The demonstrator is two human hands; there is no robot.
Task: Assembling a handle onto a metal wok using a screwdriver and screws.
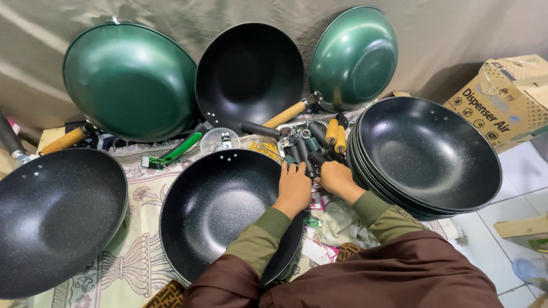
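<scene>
Brown-sleeved person kneeling over a black wok [220,211] on a patterned mat.
Left hand [294,188] and right hand [337,178] each close around loose handles [308,145]; fitting one to the wok seems next.

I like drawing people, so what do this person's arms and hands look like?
Both arms wear brown outer sleeves with olive-green ribbed cuffs showing at the wrists. The left hand and right hand are bare: no gloves, and no rings or watch that can be seen.
</scene>
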